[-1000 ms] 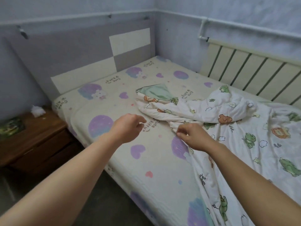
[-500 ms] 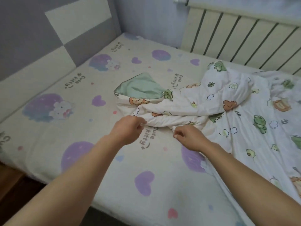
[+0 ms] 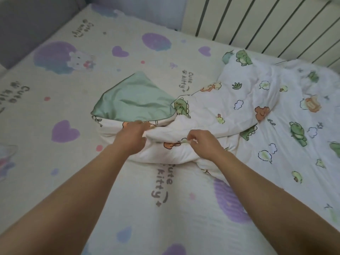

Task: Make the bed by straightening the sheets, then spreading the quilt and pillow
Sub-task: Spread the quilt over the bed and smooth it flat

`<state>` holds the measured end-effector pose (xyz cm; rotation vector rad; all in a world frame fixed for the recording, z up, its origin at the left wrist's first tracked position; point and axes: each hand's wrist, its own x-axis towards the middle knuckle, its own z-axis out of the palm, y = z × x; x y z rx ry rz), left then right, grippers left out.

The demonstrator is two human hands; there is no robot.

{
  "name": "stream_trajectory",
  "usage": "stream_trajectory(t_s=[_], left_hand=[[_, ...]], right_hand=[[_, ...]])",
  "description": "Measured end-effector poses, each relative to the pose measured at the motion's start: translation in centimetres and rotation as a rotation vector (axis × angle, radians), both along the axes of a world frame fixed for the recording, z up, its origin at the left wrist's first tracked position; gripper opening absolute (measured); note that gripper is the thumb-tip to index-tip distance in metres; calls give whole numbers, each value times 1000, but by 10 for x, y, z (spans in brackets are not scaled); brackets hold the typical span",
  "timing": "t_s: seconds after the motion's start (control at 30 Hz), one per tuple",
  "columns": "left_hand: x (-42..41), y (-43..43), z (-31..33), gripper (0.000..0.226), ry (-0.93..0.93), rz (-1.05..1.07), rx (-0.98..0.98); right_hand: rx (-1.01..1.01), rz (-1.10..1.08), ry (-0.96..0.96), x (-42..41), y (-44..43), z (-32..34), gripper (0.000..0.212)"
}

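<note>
Nearest, a flat stretch of printed sheet (image 3: 180,223) is seen under both forearms, and more of it lies open to the left of the left hand (image 3: 132,138). Just beyond, that hand is curled round the bunched near edge of the quilt (image 3: 239,107). Close to its right, the right hand (image 3: 204,144) pinches a fold of the same edge between thumb and fingertips. Beyond the left hand a corner is turned back, so that its green underside (image 3: 134,100) is exposed on the sheet. To the right of and beyond the right hand the remaining quilt is heaped, nearly up to the radiator (image 3: 257,24). Half a second earlier both hands were held at the very fringe of the quilt. The printed words between them, then wholly visible, are now partly covered by it.
</note>
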<state>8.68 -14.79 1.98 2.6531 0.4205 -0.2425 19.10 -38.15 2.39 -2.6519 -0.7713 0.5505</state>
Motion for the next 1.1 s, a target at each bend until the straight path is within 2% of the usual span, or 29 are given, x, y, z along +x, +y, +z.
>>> stream_trajectory(t_s=[0.13, 0.3, 0.33, 0.37, 0.43, 0.5, 0.63, 0.73, 0.8, 0.87, 0.93, 1.0, 1.07, 1.1], left_hand=[[51, 27, -51, 37, 18, -67, 18], [83, 31, -94, 79, 188, -176, 145], [87, 31, -102, 79, 231, -190, 164], [90, 32, -111, 70, 255, -193, 156], [90, 35, -123, 32, 229, -181, 72], [86, 40, -122, 15, 140, -135, -73], [86, 68, -80, 16, -47, 50, -248], [82, 107, -36, 30, -124, 217, -241], [76, 133, -14, 42, -165, 380, -182], [72, 154, 0, 39, -181, 545, -140], [78, 158, 13, 36, -175, 628, -178], [91, 147, 25, 34, -188, 661, -258], [104, 129, 33, 29, -200, 685, -325], [109, 122, 35, 28, -207, 697, -346]], right_hand=[[23, -104, -8, 35, 29, -47, 22], [77, -212, -29, 65, 56, -87, 25], [97, -245, -37, 71, 62, -92, 26], [111, -275, -43, 78, 68, -97, 27], [122, -290, -41, 87, 76, -102, 31], [159, -292, -29, 90, 80, -104, 34], [287, -280, -54, 80, 79, -105, 36], [254, -220, -110, 77, 71, -100, 42], [242, -202, -120, 75, 65, -94, 52], [266, -160, -108, 64, 59, -86, 66], [289, -63, -125, 47, 57, -82, 85], [194, 11, -87, 28, 59, -88, 107], [8, 35, 19, 14, 60, -102, 127], [-91, 45, 51, 8, 60, -110, 131]])
